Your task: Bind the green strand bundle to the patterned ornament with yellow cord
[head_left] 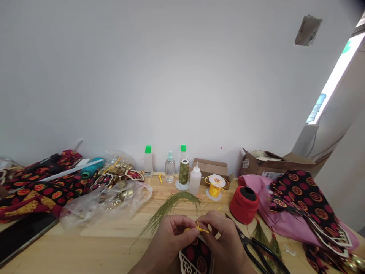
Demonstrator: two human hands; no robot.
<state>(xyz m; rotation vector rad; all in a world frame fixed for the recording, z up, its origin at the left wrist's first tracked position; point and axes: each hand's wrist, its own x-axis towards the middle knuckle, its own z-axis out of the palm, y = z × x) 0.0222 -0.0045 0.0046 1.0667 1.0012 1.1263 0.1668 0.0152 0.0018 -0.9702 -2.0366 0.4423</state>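
Observation:
Low in the head view, my left hand (172, 239) and my right hand (224, 239) meet with their fingers pinched on a thin yellow cord (203, 230). The cord forms a small knot or loop between the fingertips, partly hidden by them. Directly under it hangs a dark patterned fabric piece (196, 255) with red motifs and a pale cut-out border. Just beyond my hands, a bundle of loose olive-green threads (167, 209) fans out across the table. Beside my right hand lie black-handled scissors (258, 253), their handles toward me.
A red thread cone (243, 205), a yellow cord spool (214, 190) and a squeeze bottle (195, 179) stand behind my hands. Clear plastic bags (105, 205) with brass bells and a phone (24, 236) lie left. Green tassels (261, 233) and pink plastic (265, 201) sit right.

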